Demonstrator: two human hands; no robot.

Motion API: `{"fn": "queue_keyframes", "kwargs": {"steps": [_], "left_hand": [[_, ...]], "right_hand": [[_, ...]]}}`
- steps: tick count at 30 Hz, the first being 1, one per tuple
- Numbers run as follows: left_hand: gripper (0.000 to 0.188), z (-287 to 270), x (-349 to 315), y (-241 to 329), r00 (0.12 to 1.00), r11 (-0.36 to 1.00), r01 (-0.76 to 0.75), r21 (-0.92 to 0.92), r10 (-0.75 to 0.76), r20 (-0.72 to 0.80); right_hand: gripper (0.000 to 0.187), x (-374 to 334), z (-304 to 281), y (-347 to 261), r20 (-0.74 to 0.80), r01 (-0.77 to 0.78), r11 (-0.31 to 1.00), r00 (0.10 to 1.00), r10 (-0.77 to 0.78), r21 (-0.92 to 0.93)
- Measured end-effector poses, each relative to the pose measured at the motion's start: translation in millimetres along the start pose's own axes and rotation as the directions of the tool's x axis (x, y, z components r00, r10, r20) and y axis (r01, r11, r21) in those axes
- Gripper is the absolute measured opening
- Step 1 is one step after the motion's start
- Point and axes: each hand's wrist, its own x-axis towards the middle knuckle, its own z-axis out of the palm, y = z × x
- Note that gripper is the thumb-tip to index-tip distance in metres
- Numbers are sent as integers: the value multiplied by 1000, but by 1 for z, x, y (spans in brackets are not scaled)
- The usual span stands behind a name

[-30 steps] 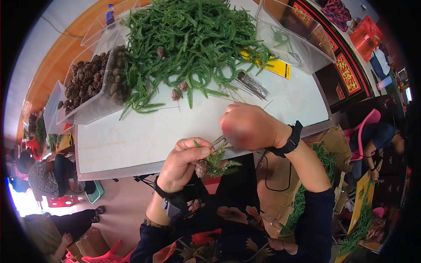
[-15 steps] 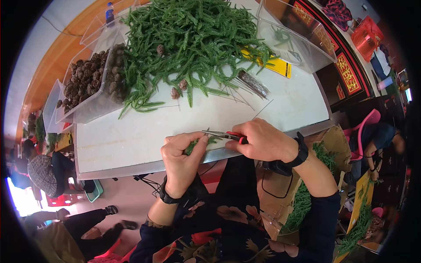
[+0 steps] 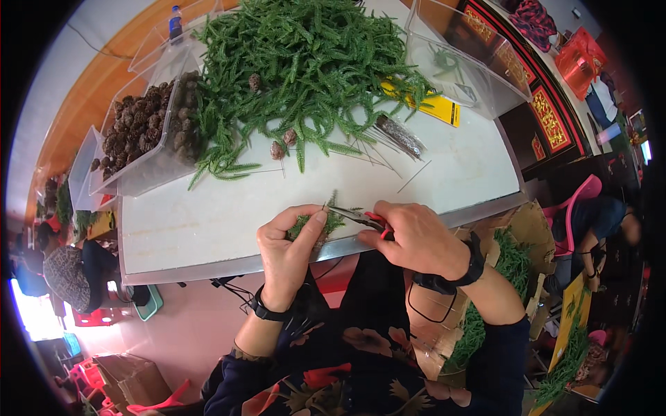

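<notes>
Pliers (image 3: pixel 352 215) slope more steeply than half a second ago, their handles lower along with the right hand, and another person's legs have gone from the lower left of the frame. At upper left, a clear bin (image 3: pixel 139 182) holds brown cones (image 3: pixel 135 132). Near upper centre, two loose cones (image 3: pixel 277 150) lie on the white table (image 3: pixel 194 229), below the green pile (image 3: pixel 298 62). At centre, the left hand (image 3: pixel 291 232) pinches a sprig (image 3: pixel 335 223) between thumb and forefinger, by the table's near edge; whether a cone sits under it cannot be told. The pliers' nose reaches to the thumb tip; what it grips there is too small to tell. Further right, the right hand (image 3: pixel 424 239) is wrapped around the red handles. Above it lie loose wires (image 3: pixel 378 161) and a wire bundle (image 3: pixel 401 135).

The nose could slip and nip the left thumb, being so close to the skin. A hard twist might snap a thin stem, and a loose pinch could let the sprig drop off the edge.
</notes>
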Motion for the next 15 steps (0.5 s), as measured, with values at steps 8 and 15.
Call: {"fn": "queue_keyframes", "kwargs": {"steps": [8,15], "left_hand": [[11,-3,1,-5,999,996,-52,-72,53,11],[12,-7,2,-6,999,996,-27,-86,31,41]], "right_hand": [[28,5,-3,0,0,145,978,989,-147,153],[25,4,-4,0,26,139,973,989,-147,186]]}}
